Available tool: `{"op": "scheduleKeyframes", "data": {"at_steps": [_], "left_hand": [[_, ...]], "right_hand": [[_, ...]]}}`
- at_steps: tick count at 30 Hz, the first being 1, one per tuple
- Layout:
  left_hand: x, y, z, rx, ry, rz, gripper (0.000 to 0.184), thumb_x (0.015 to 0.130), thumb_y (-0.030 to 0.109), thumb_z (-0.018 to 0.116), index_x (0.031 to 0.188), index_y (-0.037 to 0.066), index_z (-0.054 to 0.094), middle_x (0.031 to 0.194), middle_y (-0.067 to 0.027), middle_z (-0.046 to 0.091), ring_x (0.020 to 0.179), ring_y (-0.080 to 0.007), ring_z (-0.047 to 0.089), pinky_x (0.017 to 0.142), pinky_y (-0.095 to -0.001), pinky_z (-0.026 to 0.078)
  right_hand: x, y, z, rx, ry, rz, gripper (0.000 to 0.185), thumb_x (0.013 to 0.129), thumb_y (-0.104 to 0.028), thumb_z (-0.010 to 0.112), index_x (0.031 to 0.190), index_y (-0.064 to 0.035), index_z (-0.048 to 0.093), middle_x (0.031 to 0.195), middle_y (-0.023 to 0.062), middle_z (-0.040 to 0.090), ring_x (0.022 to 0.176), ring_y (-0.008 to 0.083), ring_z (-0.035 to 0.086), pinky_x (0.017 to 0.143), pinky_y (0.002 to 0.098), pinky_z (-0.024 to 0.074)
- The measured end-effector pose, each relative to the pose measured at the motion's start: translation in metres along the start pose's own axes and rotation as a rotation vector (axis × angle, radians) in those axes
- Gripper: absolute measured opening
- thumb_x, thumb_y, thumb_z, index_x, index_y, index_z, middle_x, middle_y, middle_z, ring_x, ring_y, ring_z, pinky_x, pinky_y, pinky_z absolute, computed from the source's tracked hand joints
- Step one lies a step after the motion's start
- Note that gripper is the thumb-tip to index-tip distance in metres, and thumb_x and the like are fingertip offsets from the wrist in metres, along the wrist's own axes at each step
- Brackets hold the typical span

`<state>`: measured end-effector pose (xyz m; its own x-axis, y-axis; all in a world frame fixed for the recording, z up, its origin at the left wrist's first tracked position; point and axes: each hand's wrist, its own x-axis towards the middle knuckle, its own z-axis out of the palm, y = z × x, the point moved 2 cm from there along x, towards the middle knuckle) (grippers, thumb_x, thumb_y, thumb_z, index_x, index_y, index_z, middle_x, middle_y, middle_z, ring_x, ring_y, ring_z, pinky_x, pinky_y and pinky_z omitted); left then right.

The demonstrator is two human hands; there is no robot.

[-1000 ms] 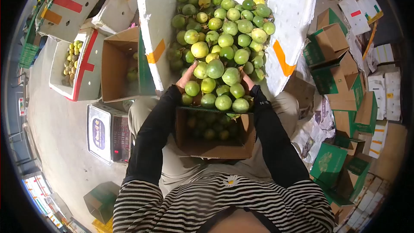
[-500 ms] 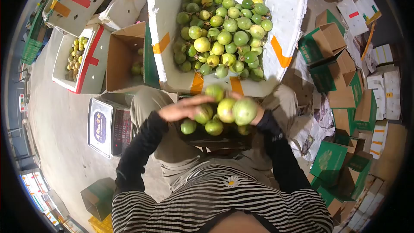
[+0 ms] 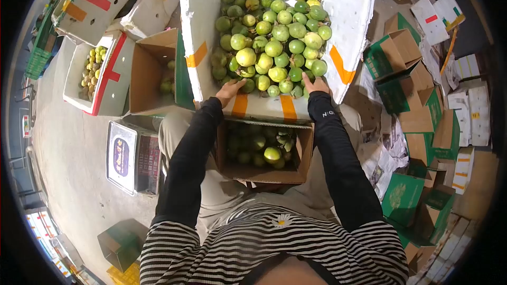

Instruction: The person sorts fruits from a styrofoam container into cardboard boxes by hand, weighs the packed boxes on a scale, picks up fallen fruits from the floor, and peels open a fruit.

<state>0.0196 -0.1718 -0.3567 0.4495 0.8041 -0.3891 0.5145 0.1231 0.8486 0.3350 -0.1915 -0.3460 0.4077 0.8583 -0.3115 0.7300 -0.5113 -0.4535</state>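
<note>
Round green and yellow passion fruit (image 3: 273, 48) are piled in a large white foam box (image 3: 193, 31). At the box's near left corner, my left hand (image 3: 231, 91) reaches over the rim, fingers stretched out against the closest fruit. My right hand (image 3: 316, 84) is at the near right side of the pile, thumb and fingers apart, touching fruit there. Neither hand has lifted any. Between my knees is an open cardboard box (image 3: 264, 175) with more passion fruit (image 3: 272, 154) inside, mostly in shadow.
To the left are a cardboard box (image 3: 150, 74), a foam box with red tape (image 3: 113, 76) holding smaller-looking fruit, and a scale (image 3: 121, 150) on the floor. Green and brown cartons (image 3: 404, 195) and crumpled paper (image 3: 377, 163) lie on the right.
Several passion fruit that were at my hands above the cardboard box are out of them now. Both hands have moved forward to the near edge of the pile in the foam box.
</note>
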Motion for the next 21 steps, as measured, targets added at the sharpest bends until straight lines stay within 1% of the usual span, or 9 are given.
{"op": "scheduleKeyframes", "data": {"at_steps": [4,7,10,12,14,17,18,19,21], "left_hand": [[0.005,0.013,0.008,-0.233,-0.023,-0.147,0.065,0.08,0.042,0.051,0.125,-0.001,0.033,0.125,-0.0188,0.036,0.113,-0.0257,0.039,0.09,-0.0311,0.035],[0.014,-0.001,0.015,0.085,-0.062,-0.144,0.078,0.076,0.047,0.054,0.129,-0.002,0.024,0.129,-0.0216,0.032,0.12,-0.0297,0.032,0.097,-0.0341,0.028],[0.018,-0.009,0.021,0.366,-0.082,-0.162,0.091,0.07,0.055,0.055,0.133,0.004,0.014,0.127,-0.0263,0.032,0.118,-0.0358,0.032,0.097,-0.0379,0.027],[0.014,-0.004,0.023,0.483,-0.041,-0.169,0.093,0.068,0.058,0.052,0.133,0.005,0.013,0.12,-0.0297,0.038,0.111,-0.0395,0.039,0.093,-0.0384,0.032],[0.016,-0.005,0.024,0.524,-0.054,-0.207,0.092,0.068,0.056,0.052,0.134,0.006,0.01,0.117,-0.0299,0.04,0.109,-0.039,0.041,0.091,-0.0398,0.035],[0.011,-0.003,0.025,0.539,-0.097,-0.163,0.092,0.067,0.05,0.054,0.133,0.006,0.007,0.109,-0.029,0.047,0.101,-0.0393,0.047,0.087,-0.0409,0.038],[0.008,-0.001,0.025,0.515,-0.091,-0.156,0.092,0.066,0.047,0.055,0.133,0.005,0.008,0.107,-0.0284,0.049,0.099,-0.0398,0.048,0.086,-0.0411,0.039],[0.014,-0.013,0.03,0.558,-0.076,-0.109,0.091,0.065,0.043,0.057,0.133,0.005,0.01,0.105,-0.028,0.05,0.098,-0.0392,0.049,0.085,-0.0412,0.039],[0.02,-0.025,0.04,0.598,-0.024,-0.056,0.092,0.064,0.042,0.056,0.133,0.005,0.009,0.112,-0.0291,0.045,0.105,-0.0397,0.043,0.09,-0.0424,0.034]], "right_hand": [[-0.002,0.004,-0.003,0.094,0.171,-0.179,0.06,0.074,-0.052,0.05,0.102,0.0013,0.051,0.099,0.0236,0.051,0.092,0.0372,0.049,0.078,0.0402,0.0392],[-0.042,-0.021,0.004,0.04,0.453,-0.507,0.047,0.074,-0.036,0.058,0.103,0.0004,0.047,0.094,0.0165,0.046,0.086,0.0347,0.046,0.075,0.0429,0.0401],[-0.073,-0.068,0.022,-0.044,0.088,-0.868,0.033,0.076,-0.024,0.054,0.101,-0.0038,0.048,0.102,0.0205,0.05,0.089,0.033,0.054,0.069,0.0401,0.0462],[-0.075,-0.087,0.042,-0.412,-0.239,-0.618,0.032,0.075,-0.019,0.053,0.102,-0.0023,0.047,0.1,0.0217,0.051,0.086,0.0324,0.056,0.07,0.0393,0.0471],[-0.043,-0.076,0.089,-0.612,-0.271,-0.545,0.057,0.07,-0.026,0.059,0.116,-0.0008,0.037,0.107,0.0201,0.049,0.09,0.034,0.053,0.075,0.0406,0.045],[-0.045,-0.08,0.076,-0.478,-0.172,-0.597,0.053,0.069,-0.032,0.057,0.112,-0.0031,0.043,0.105,0.0204,0.05,0.092,0.0356,0.052,0.077,0.0437,0.0432],[-0.043,-0.066,0.083,-0.278,-0.036,-0.709,0.045,0.07,-0.034,0.055,0.103,-0.0036,0.05,0.1,0.0197,0.053,0.09,0.0328,0.053,0.079,0.0477,0.0404],[-0.058,-0.079,0.057,-0.182,-0.14,-0.539,0.042,0.071,-0.034,0.055,0.1,-0.0044,0.052,0.099,0.0187,0.054,0.089,0.0338,0.053,0.078,0.0456,0.0397],[-0.078,-0.074,0.029,0.36,0.179,-0.701,0.028,0.077,-0.023,0.051,0.096,-0.0024,0.053,0.094,0.0176,0.055,0.082,0.0326,0.053,0.073,0.0386,0.0421]]}}
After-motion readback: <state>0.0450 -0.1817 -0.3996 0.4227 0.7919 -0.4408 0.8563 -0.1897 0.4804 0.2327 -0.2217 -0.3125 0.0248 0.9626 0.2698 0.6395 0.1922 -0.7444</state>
